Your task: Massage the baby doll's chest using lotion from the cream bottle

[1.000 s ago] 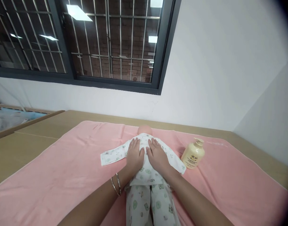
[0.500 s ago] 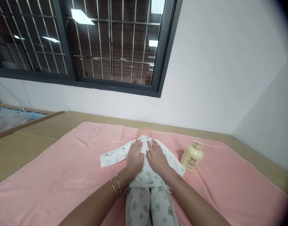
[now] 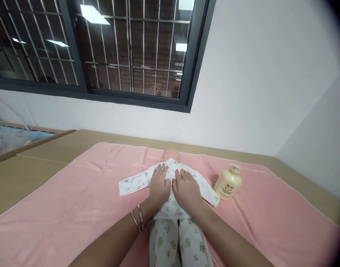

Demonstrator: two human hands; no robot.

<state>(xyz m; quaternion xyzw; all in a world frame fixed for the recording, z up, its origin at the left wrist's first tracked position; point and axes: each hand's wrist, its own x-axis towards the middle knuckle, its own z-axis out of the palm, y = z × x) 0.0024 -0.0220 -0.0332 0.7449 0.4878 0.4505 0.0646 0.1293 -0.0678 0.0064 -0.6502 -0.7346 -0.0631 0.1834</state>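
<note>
A baby doll (image 3: pixel 171 154) lies on a pink blanket (image 3: pixel 97 207), its head toward the wall. It wears a white printed top (image 3: pixel 136 183) with both sleeves spread out, and matching trousers (image 3: pixel 164 241). My left hand (image 3: pixel 159 185) rests flat on the left side of the doll's chest; two bangles circle that wrist. Beside it, my right hand (image 3: pixel 186 189) lies flat on the chest's right side, fingers pointing up toward the head. Neither hand grasps anything. The doll's face cannot be made out.
A pale yellow pump bottle (image 3: pixel 228 183) stands on the blanket by the right sleeve. Behind the wooden tabletop (image 3: pixel 53 148) is a white wall (image 3: pixel 256 81) with a barred window (image 3: pixel 131 48). A wooden-edged bin with plastic (image 3: pixel 17 139) sits far left.
The right hand's fingers have shifted slightly on the chest, a little lower and closer together. The left hand stays in place. The view has tilted down very slightly.
</note>
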